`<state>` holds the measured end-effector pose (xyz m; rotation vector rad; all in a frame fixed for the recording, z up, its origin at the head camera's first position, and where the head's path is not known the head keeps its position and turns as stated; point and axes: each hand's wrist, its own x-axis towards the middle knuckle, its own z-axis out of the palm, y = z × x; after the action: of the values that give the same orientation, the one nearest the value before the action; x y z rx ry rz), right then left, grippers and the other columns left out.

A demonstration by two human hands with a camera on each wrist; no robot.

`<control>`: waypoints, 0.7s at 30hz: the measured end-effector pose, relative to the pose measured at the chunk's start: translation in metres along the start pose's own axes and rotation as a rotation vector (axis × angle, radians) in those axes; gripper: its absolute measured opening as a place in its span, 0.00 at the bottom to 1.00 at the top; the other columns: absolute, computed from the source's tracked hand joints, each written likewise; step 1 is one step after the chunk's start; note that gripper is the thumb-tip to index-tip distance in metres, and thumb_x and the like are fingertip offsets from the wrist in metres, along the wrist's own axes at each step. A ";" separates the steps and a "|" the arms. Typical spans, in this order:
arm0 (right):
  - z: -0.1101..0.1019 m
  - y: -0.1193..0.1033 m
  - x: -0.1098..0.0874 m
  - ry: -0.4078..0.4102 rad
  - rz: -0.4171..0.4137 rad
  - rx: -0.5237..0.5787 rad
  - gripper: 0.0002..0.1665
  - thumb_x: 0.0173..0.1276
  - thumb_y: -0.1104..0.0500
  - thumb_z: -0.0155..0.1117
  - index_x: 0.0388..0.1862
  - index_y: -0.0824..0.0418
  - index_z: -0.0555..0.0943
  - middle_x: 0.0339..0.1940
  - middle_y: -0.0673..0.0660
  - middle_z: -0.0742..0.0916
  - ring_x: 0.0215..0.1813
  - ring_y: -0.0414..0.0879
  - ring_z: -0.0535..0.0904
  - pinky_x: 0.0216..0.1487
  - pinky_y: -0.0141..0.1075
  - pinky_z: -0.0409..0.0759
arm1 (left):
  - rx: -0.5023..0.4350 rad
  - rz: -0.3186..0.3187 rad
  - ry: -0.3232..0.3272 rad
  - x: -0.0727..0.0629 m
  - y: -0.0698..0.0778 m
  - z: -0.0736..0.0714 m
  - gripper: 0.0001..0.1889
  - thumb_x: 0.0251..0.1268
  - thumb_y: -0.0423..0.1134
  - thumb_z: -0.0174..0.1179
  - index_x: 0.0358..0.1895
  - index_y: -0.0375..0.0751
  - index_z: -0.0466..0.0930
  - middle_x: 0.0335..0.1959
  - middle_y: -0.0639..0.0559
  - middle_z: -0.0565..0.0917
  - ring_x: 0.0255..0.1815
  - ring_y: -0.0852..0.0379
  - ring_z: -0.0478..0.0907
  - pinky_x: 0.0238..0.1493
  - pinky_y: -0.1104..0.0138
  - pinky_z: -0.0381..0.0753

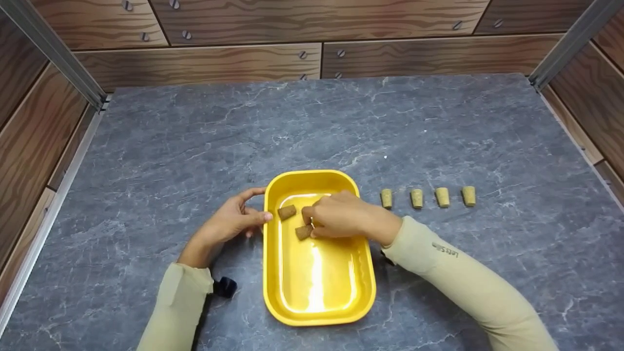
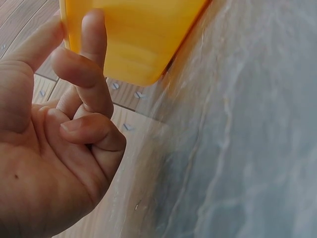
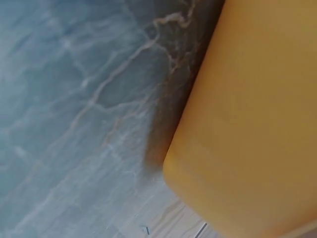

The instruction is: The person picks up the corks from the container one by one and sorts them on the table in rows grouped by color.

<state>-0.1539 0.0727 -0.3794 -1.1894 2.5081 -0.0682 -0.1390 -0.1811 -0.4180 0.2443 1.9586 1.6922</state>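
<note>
A yellow tray [image 1: 319, 319] stands lengthwise on the table. My left hand [image 1: 229, 219] holds its left side, the thumb at the rim and the other fingers outside; in the left wrist view the lower fingers of that hand [image 2: 64, 134] curl beside the tray wall [image 2: 143, 44]. Reaching over the right rim, my right hand [image 1: 341, 214] pinches a brown cork [image 1: 303, 232] low inside the tray. Another brown cork [image 1: 287, 212] lies near the left wall. The right wrist view has only the tray's outer wall [image 3: 247, 119]; the hand is out of sight there.
Right of the tray, several pale tapered corks form a row, among them a leftmost cork [image 1: 386, 198] and a rightmost cork [image 1: 468, 196]. The grey marbled table [image 1: 219, 131] is bordered by wood-patterned panels [image 1: 243, 61] and metal posts at the back corners.
</note>
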 end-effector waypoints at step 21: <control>-0.001 0.003 -0.004 0.025 -0.171 -0.064 0.16 0.74 0.51 0.55 0.57 0.38 0.79 0.33 0.49 0.81 0.22 0.41 0.64 0.21 0.31 0.58 | 0.019 -0.008 0.010 0.000 0.000 -0.001 0.40 0.61 0.41 0.66 0.73 0.34 0.55 0.22 0.61 0.84 0.14 0.66 0.71 0.21 0.74 0.72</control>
<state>-0.1541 0.0776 -0.3775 -1.4352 2.4416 -0.0469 -0.1389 -0.1818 -0.4179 0.2352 1.9807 1.6736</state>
